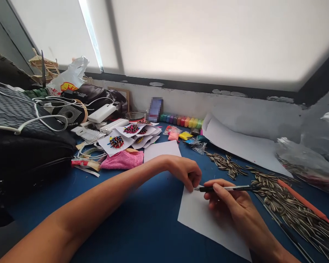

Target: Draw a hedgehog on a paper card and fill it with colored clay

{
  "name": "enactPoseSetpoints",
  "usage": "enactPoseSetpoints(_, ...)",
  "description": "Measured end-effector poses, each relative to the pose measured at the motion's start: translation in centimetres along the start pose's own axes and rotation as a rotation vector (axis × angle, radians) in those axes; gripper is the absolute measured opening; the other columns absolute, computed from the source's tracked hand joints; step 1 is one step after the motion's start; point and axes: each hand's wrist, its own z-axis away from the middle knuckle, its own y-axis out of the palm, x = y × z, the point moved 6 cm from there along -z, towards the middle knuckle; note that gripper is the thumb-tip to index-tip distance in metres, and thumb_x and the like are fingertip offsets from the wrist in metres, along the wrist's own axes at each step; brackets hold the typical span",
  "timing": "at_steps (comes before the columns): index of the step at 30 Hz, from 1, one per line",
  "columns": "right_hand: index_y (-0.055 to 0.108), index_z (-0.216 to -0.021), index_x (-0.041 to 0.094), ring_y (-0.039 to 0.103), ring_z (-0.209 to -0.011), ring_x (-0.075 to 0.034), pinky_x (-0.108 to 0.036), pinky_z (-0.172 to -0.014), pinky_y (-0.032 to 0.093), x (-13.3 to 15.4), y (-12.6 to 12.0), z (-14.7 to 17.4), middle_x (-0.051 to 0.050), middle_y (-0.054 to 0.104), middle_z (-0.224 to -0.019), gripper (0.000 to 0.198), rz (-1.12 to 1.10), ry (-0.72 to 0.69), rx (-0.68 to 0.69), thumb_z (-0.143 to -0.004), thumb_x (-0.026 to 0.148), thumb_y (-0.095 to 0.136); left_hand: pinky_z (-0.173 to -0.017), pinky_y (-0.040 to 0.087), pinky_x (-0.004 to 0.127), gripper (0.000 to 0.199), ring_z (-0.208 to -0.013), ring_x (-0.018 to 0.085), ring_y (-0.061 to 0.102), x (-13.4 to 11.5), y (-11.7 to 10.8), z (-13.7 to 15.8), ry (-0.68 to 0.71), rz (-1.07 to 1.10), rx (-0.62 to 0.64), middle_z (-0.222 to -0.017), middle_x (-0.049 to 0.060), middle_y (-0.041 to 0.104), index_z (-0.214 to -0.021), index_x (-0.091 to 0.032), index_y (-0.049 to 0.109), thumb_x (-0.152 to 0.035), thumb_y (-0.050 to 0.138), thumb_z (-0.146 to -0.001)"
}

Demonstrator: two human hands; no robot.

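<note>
Soft light glows through the big white blind (208,40), and a thin gap (91,34) shines brightest. A soft shadow lies under the right hand (233,202). The black bag (30,160) looks very dark, maybe blurry. Little squares hide a bluish thing (155,109).

white paper (193,213), striped seeds (290,212)

Holding a pen (233,188) in the right grip (233,204) over white paper (199,217), with the left grip (186,172) curled at its far edge — near seeds (285,204) on a blue worktop (142,226).
</note>
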Motion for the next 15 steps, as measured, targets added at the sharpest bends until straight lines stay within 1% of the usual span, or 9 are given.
enactPoseSetpoints(2, 0.07, -0.085, 0.02, 0.054, -0.053, -0.013, -0.022, -0.047, 0.041, -0.1, 0.2, 0.2, -0.002, 0.065, -0.066, 0.042, 0.055, -0.003, -0.016, -0.076, 0.061, 0.066, -0.058, 0.04, 0.021, 0.013, -0.064, 0.01, 0.054, 0.0, 0.0, 0.0, 0.001, 0.001, 0.001, -0.069, -0.005, 0.058, -0.085, -0.015, 0.063, -0.019, 0.071, -0.075)
enactPoseSetpoints(4, 0.066, -0.078, 0.021, 0.045, -0.047, -0.009, -0.021, -0.043, 0.034, -0.2, 0.5, 0.6, 0.002, 0.059, -0.06, 0.036, 0.116, 0.012, -0.022, -0.077, 0.057, 0.066, -0.059, 0.04, 0.021, 0.014, -0.064, 0.01, 0.053, 0.0, 0.0, 0.0, -0.003, 0.008, 0.003, -0.068, -0.005, 0.058, -0.084, -0.015, 0.062, -0.019, 0.071, -0.075)
enactPoseSetpoints(6, 0.061, -0.071, 0.022, 0.04, -0.045, -0.009, -0.021, -0.042, 0.029, -0.1, 0.9, 1.0, 0.004, 0.054, -0.056, 0.037, 0.156, 0.015, -0.024, -0.079, 0.058, 0.063, -0.06, 0.041, 0.021, 0.014, -0.064, 0.01, 0.054, 0.1, 0.0, 0.2, -0.012, 0.02, 0.012, -0.068, -0.005, 0.058, -0.084, -0.015, 0.062, -0.017, 0.071, -0.074)
enactPoseSetpoints(9, 0.058, -0.066, 0.022, 0.043, -0.048, -0.01, -0.022, -0.045, 0.032, 0.5, 1.2, 1.0, 0.004, 0.053, -0.057, 0.038, 0.209, -0.046, -0.034, -0.082, 0.057, 0.059, -0.061, 0.042, 0.021, 0.016, -0.065, 0.01, 0.055, 0.0, -0.1, 0.4, -0.01, 0.046, 0.038, -0.069, -0.005, 0.059, -0.086, -0.015, 0.062, -0.012, 0.069, -0.072)
enactPoseSetpoints(11, 0.059, -0.068, 0.022, 0.043, -0.049, -0.01, -0.022, -0.047, 0.033, 0.7, 1.5, 0.9, 0.004, 0.053, -0.057, 0.037, 0.232, -0.08, 0.0, -0.083, 0.056, 0.059, -0.061, 0.043, 0.021, 0.018, -0.065, 0.01, 0.055, 0.0, -0.1, 0.5, -0.005, 0.059, 0.048, -0.07, -0.005, 0.059, -0.088, -0.015, 0.062, -0.011, 0.069, -0.072)
enactPoseSetpoints(15, 0.06, -0.072, 0.022, 0.04, -0.049, -0.01, -0.022, -0.046, 0.031, 0.0, 1.7, 0.8, 0.005, 0.049, -0.056, 0.037, 0.204, -0.059, 0.019, -0.084, 0.057, 0.057, -0.061, 0.042, 0.021, 0.017, -0.064, 0.01, 0.054, -0.1, -0.1, 0.6, -0.004, 0.058, 0.043, -0.07, -0.004, 0.058, -0.088, -0.014, 0.062, -0.011, 0.068, -0.072)
